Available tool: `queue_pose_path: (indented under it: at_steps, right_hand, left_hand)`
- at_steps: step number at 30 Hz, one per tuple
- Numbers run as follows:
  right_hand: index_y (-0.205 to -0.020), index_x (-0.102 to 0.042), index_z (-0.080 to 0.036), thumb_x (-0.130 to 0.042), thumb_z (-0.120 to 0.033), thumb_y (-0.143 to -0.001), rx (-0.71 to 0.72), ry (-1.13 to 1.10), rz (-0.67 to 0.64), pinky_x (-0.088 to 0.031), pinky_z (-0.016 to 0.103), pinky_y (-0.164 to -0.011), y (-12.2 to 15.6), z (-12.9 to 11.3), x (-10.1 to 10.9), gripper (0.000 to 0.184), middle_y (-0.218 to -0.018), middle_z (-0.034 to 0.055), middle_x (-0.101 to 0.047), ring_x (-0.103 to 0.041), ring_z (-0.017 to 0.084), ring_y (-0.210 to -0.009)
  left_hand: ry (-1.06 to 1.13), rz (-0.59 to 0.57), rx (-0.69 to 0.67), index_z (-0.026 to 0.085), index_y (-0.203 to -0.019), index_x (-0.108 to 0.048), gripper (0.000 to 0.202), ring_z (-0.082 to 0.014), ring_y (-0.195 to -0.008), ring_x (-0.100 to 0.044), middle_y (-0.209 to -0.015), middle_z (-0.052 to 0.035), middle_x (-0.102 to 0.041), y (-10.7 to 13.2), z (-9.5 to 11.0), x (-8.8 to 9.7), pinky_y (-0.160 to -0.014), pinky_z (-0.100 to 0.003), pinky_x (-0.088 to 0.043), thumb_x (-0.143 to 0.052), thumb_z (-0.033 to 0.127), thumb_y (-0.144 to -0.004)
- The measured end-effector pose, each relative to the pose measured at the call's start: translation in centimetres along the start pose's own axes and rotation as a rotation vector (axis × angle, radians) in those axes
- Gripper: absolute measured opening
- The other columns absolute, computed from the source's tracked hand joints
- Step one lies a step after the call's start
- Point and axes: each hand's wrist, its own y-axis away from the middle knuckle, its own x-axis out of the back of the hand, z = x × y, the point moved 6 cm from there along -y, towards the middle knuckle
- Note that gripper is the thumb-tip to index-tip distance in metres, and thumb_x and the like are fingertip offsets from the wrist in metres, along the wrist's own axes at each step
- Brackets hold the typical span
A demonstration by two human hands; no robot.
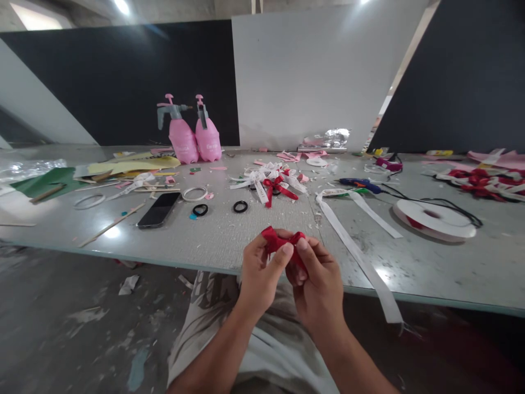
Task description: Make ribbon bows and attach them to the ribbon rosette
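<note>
Both hands meet at the table's front edge around a red ribbon bow (272, 239). My left hand (262, 268) pinches its left part between thumb and fingers. My right hand (318, 273) grips the right part, thumb pressed near the middle; the fingers underneath are partly hidden. Beyond the hands lies a pile of white printed ribbon bows (258, 183) with a red ribbon bow (279, 187) on it. Two black rings, one nearer (240, 206) and one farther left (200, 209), lie on the table. A white ribbon strip (353, 249) runs over the front edge on the right.
Two pink spray bottles (183, 141) stand at the back. A phone (159, 210) and a thin stick (110, 225) lie left. To the right are a ribbon spool (435, 219), a blue glue gun (361, 185) with a black cord, and a heap of red and white bows (484, 180).
</note>
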Motion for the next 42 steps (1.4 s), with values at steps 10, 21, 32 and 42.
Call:
queue_pose_path:
  at_steps: [10, 21, 32, 42]
  right_hand:
    - [-0.079, -0.065, -0.02, -0.071, -0.04, -0.082, -0.048, 0.013, -0.095, -0.025, 0.015, -0.034, 0.6, 0.9, -0.3, 0.02, -0.039, -0.0107, -0.036, -0.026, 0.004, -0.033]
    - [-0.123, -0.066, -0.025, -0.059, -0.023, -0.087, 0.407, 0.748, -0.28, -0.04, 0.019, -0.045, 1.1, -0.6, 0.4, 0.037, -0.056, -0.0052, -0.057, -0.043, 0.008, -0.045]
    - [-0.132, -0.058, -0.024, -0.063, -0.036, -0.087, 0.024, 0.465, -0.395, -0.027, 0.015, -0.034, 1.0, 0.8, 0.2, 0.047, -0.049, -0.0092, -0.045, -0.032, 0.005, -0.036]
    - [-0.143, -0.047, -0.024, -0.066, -0.044, -0.084, -0.257, 0.169, -0.591, -0.035, 0.016, -0.034, 2.4, 1.6, -0.9, 0.065, -0.041, -0.0119, -0.04, -0.032, 0.006, -0.029]
  left_hand:
    - [0.016, 0.04, 0.066, 0.02, -0.104, -0.072, 0.033, -0.0152, -0.084, -0.066, -0.093, -0.0062, -0.072, 0.4, -0.5, 0.2, -0.077, -0.024, -0.052, -0.074, 0.037, -0.077]
    - [0.161, -0.03, 0.286, 0.015, -0.092, -0.076, 0.036, -0.0164, -0.076, -0.064, -0.082, -0.0069, -0.071, 0.2, -1.7, 0.1, -0.074, -0.028, -0.05, -0.074, 0.047, -0.074]
    - [0.195, 0.058, 0.215, 0.022, -0.104, -0.074, 0.036, -0.0107, -0.074, -0.059, -0.092, -0.0054, -0.071, 0.2, -1.2, 0.5, -0.067, -0.021, -0.046, -0.075, 0.043, -0.075]
    - [0.186, 0.028, 0.278, 0.018, -0.078, -0.076, 0.028, -0.0162, -0.084, -0.065, -0.085, -0.0062, -0.073, 0.3, -1.4, -0.1, -0.081, -0.027, -0.05, -0.08, 0.044, -0.067]
